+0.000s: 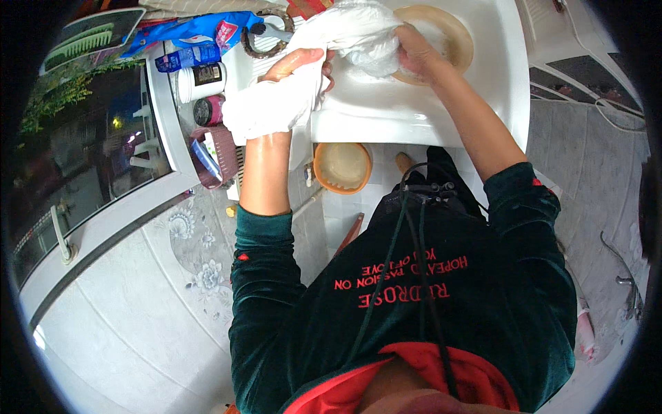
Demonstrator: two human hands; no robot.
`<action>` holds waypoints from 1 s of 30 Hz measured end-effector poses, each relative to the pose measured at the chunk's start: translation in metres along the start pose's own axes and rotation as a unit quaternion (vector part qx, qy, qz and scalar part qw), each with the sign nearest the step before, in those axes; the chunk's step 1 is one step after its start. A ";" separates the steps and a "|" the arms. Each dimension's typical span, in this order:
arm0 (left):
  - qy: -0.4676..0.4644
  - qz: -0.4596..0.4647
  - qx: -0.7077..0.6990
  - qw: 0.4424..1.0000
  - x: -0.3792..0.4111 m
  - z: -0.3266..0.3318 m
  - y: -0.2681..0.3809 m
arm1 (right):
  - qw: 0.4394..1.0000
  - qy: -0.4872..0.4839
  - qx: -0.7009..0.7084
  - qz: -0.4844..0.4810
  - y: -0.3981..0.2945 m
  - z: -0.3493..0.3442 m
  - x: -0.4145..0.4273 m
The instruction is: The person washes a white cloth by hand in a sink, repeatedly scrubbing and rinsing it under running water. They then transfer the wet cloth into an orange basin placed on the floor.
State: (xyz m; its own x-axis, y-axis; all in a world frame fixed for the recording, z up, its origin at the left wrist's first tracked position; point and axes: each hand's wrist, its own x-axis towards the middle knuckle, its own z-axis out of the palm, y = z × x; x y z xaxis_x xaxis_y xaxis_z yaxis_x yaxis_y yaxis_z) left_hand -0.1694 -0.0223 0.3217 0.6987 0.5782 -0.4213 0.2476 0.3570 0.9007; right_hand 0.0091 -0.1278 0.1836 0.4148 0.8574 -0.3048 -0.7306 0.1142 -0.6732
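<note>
A wet white cloth (pixel 357 31) stretches between my two hands above a white sink (pixel 382 106). My left hand (pixel 295 64) grips one part, and a fold of the cloth drapes over the back of that hand and the wrist. On the right, my right hand (pixel 416 52) clutches the other bunched end. Just beyond that hand, a round beige basin (pixel 463 39) with sudsy water sits in the sink. Suds also lie on the sink floor beneath the cloth.
Left of the sink stand a white jar (pixel 194 83), a dark-lidded pink jar (pixel 208 110), a blue tube (pixel 189 58) and a blue packet (pixel 201 31). A purple basket (pixel 223 155) holds small packs. An orange-rimmed basin (pixel 370 168) is below. A window (pixel 103 155) borders the left.
</note>
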 end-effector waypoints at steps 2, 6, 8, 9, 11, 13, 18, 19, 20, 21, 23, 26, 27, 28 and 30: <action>0.013 0.027 0.054 0.998 0.004 -0.013 -0.017 | 0.997 -0.002 0.080 0.006 -0.006 0.007 -0.001; -0.093 -0.150 -0.204 0.963 0.033 -0.030 -0.043 | 0.992 -0.013 0.129 -0.002 -0.019 0.038 -0.004; -0.051 -0.134 -0.208 0.968 0.030 -0.011 -0.049 | 0.989 -0.027 0.143 -0.008 -0.013 0.039 -0.001; -0.052 -0.121 -0.188 0.973 0.032 -0.003 -0.053 | 0.987 -0.033 0.157 -0.016 0.000 0.032 0.005; -0.044 -0.090 -0.147 0.984 0.032 0.006 -0.060 | 0.991 -0.021 0.125 -0.037 0.018 0.035 0.009; -0.032 -0.063 -0.107 0.992 0.030 0.009 -0.067 | 0.997 0.027 0.032 -0.065 0.036 0.049 0.005; -0.044 -0.017 -0.055 0.997 0.027 0.016 -0.074 | 0.986 0.093 0.142 0.005 0.058 0.057 -0.010; -0.050 -0.011 -0.049 0.997 0.025 0.018 -0.075 | 0.995 0.088 0.035 -0.038 0.068 0.047 -0.002; -0.056 -0.005 -0.045 0.997 0.025 0.020 -0.075 | 0.991 0.081 -0.073 -0.080 0.078 0.035 0.006; -0.063 -0.002 -0.040 0.997 0.025 0.022 -0.076 | 0.973 0.075 -0.181 -0.121 0.088 0.022 0.014; -0.080 0.004 -0.037 0.996 0.026 0.027 -0.075 | 0.898 0.063 -0.388 -0.198 0.098 0.000 0.028; -0.073 0.026 -0.027 0.997 0.023 0.014 -0.084 | 0.809 0.038 -0.579 -0.093 0.058 0.037 -0.006; -0.083 0.038 -0.022 0.996 0.024 0.014 -0.086 | 0.780 0.045 -0.624 -0.027 0.034 0.047 -0.022; -0.092 0.087 0.012 0.992 0.027 0.010 -0.092 | 0.830 -0.003 -0.558 -0.003 0.031 0.041 -0.020; -0.104 0.078 -0.005 0.992 0.028 0.000 -0.092 | 0.907 -0.102 -0.406 0.041 0.024 0.020 -0.015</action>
State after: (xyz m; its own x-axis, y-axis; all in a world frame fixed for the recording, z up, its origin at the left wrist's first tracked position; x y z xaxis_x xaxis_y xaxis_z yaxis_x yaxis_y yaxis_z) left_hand -0.1725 -0.0391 0.2273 0.8513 0.4643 -0.2444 0.1191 0.2826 0.9518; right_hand -0.0256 -0.1274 0.1853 0.2076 0.9307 -0.3011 -0.0789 -0.2908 -0.9535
